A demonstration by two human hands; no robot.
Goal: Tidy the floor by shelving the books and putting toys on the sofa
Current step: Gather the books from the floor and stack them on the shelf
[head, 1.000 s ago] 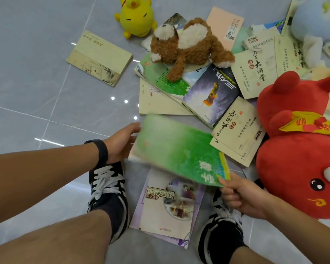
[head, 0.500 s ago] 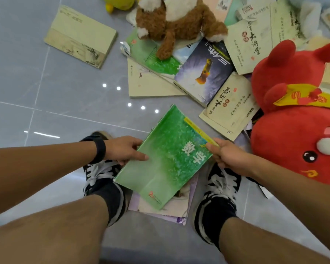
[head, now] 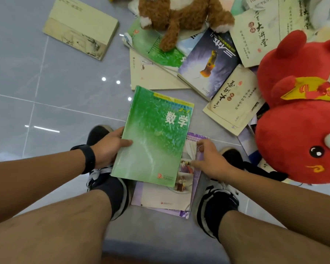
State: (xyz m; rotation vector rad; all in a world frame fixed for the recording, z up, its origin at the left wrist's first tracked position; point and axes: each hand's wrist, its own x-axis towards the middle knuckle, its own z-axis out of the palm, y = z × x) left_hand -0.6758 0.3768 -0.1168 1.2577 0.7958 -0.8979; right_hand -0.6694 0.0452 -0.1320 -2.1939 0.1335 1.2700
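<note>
- The green book (head: 156, 138) is gripped at its left edge by the left hand (head: 109, 147), thumb laid flat on the cover, the other fingers tucked underneath and hidden.
- The fingers (head: 196, 162) of the right hand (head: 211, 161) are spread and loosely bent, with the tips set on the purple book (head: 168, 199) just beside the green book's right edge; nothing seems to be clamped there, tbh.
- The green book is held cover-up, right above the purple book, which is lying flat on the floor (head: 46, 96) between the two shoes.
- A black band (head: 87, 157) is worn on the left wrist.
- Further out, a messy pile of books is spread across the floor: a dark-cover book (head: 208, 63), a cream book (head: 234, 100) beside it, and a thick beige book (head: 80, 25) lying well apart on the left.
- A brown plush dog (head: 181, 16) is sprawled on top of the pile.
- A big red plush (head: 301, 111) is parked at the right, resting on some of the books.
</note>
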